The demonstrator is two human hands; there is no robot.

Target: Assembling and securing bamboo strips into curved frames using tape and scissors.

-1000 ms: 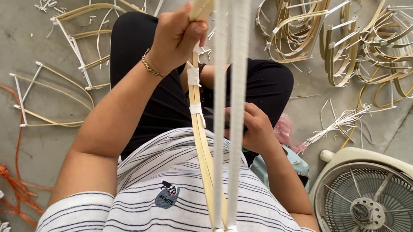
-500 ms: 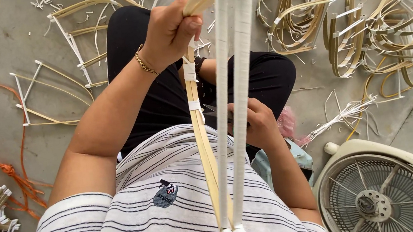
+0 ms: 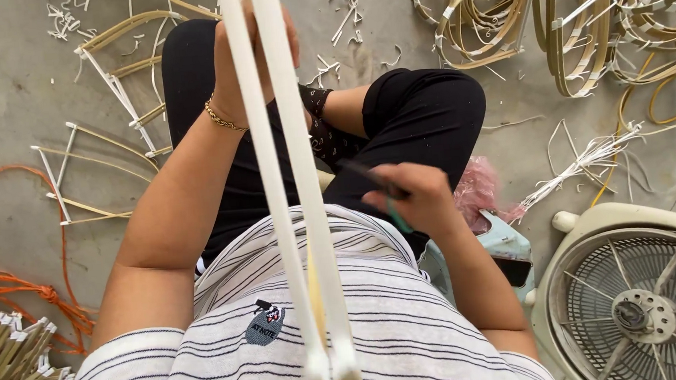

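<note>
Since earlier frame: white strips [image 3: 289, 178] shifted left, now crossing in front of left hand [image 3: 244, 69]; right hand [image 3: 415, 196] shifted right, clear of strips. Strips hide most of left hand; fingers wrapped round strips near top, far ends close to camera. Right fingers clamped on dark tool with green handle [image 3: 382, 190], just right of strips, over lap. Bent cane frames [image 3: 493, 17] on floor beyond right hand; fan [image 3: 644, 302] to its right; orange cord [image 3: 32, 290] and cane bundle [image 3: 2, 369] left of left arm.
</note>
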